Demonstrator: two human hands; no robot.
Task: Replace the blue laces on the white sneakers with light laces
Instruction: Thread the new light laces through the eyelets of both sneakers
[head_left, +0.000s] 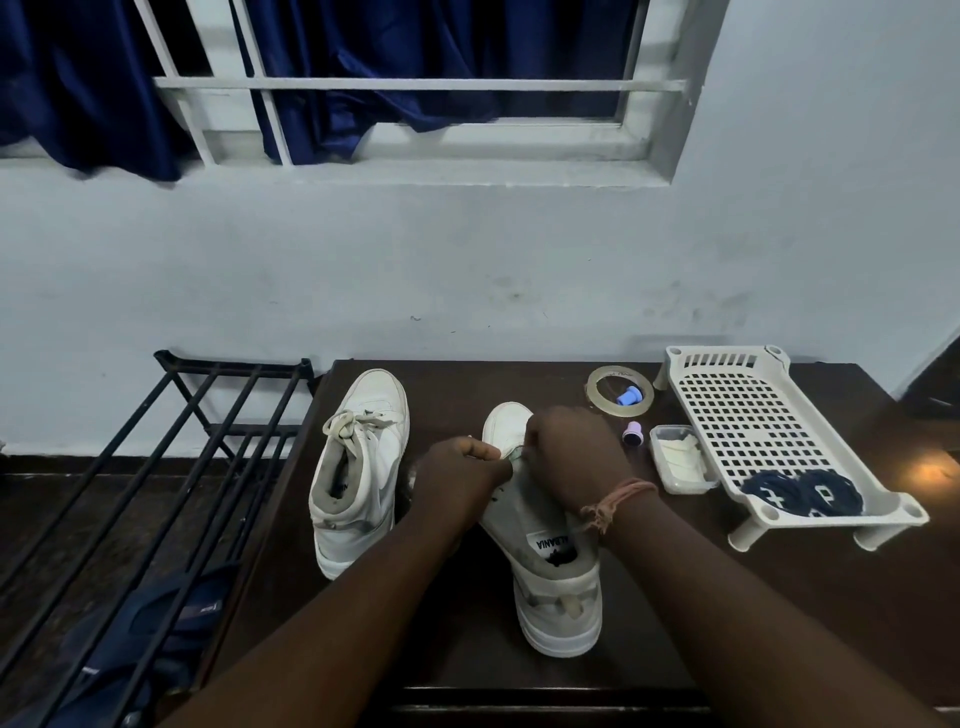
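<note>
Two white sneakers stand on a dark table (779, 597). The left sneaker (358, 467) wears a light lace tied at its front. Over the lacing area of the right sneaker (550, 571) both my hands work close together. My left hand (462, 473) has its fingers curled and pinches a light lace end. My right hand (571, 457) is curled over the shoe's front, and what it pinches is hidden. Coiled blue laces (802, 491) lie on a white perforated tray (753, 405) at the right.
A small clear box (680, 460) with light lace stands left of the tray. A tape roll (618, 389), a blue cap and a purple cap (632, 432) lie behind it. A black metal rack (156, 493) stands left of the table, with dark shoes beneath.
</note>
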